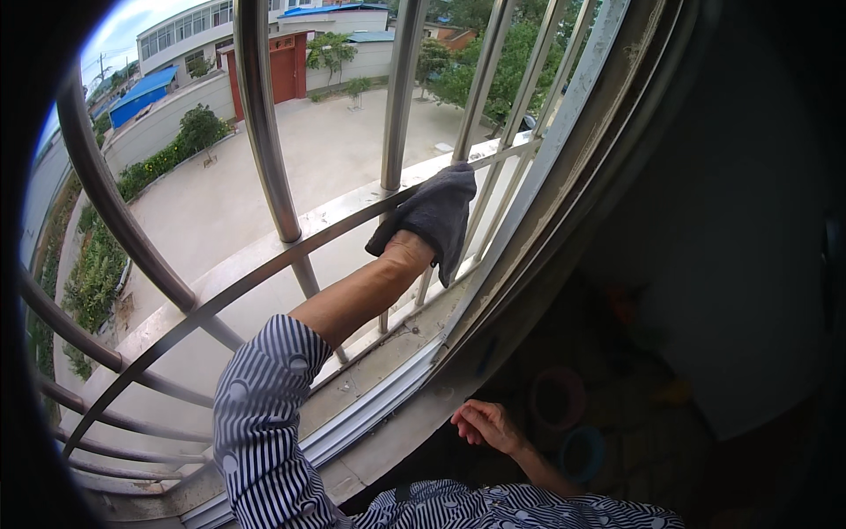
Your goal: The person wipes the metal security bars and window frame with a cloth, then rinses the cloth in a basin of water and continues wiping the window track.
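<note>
My left arm, in a striped sleeve, reaches out through the window to a stainless-steel window guard. A dark grey cloth covers most of my left hand, leaving the wrist bare. The cloth lies against the flat horizontal rail, close to the foot of an upright tube. Fingers under the cloth are hidden. Lower right, on the inner side of the sill, my right hand hangs with its fingers curled in and nothing visible in it.
A dusty sill and white window track run diagonally between me and the bars. The window frame rises at the right. Basins stand on the dim floor inside. Beyond the guard lies a paved yard with a red gate.
</note>
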Action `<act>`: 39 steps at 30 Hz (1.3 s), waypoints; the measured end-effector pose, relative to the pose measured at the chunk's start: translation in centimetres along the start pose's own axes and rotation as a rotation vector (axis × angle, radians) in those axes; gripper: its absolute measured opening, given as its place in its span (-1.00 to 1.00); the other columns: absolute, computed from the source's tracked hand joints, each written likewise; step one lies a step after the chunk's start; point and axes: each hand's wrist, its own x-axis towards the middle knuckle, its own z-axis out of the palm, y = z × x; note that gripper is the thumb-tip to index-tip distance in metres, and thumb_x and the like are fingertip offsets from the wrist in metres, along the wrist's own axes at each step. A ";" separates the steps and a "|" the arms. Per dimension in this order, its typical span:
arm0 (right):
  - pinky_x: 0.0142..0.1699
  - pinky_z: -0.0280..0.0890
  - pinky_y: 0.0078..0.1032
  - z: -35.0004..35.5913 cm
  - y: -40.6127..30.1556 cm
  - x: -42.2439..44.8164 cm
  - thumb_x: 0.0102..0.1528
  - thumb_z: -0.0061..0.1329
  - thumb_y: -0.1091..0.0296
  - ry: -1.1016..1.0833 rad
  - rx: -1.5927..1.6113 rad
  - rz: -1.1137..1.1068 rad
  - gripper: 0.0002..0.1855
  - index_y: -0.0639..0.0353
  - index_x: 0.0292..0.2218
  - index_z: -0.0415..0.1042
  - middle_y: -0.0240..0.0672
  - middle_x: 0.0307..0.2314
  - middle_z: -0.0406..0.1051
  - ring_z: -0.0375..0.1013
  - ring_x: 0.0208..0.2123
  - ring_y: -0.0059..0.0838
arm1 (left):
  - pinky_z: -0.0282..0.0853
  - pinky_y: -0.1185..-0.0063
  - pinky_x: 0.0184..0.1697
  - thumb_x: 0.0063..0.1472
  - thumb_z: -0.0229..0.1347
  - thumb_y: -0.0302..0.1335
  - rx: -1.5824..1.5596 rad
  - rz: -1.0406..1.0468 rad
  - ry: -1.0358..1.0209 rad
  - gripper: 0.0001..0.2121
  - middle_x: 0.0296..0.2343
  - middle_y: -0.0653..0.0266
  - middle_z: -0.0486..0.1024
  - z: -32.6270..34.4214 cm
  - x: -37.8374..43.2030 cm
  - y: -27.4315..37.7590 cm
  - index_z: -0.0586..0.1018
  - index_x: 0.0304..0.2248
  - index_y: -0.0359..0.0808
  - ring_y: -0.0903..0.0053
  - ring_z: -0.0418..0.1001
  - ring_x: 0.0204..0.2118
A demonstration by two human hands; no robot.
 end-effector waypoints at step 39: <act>-0.56 0.21 -0.82 -1.5 2.4 -4.5 0.22 -0.19 0.15 0.191 0.159 0.013 -0.69 0.21 -0.34 0.44 -0.47 -0.62 0.38 0.33 -0.64 -0.78 | 0.26 0.49 -0.27 0.06 -0.10 -0.40 -0.175 0.007 0.381 -0.74 -0.46 0.10 0.50 6.9 12.8 3.6 0.54 -0.32 -0.32 0.36 0.44 -0.38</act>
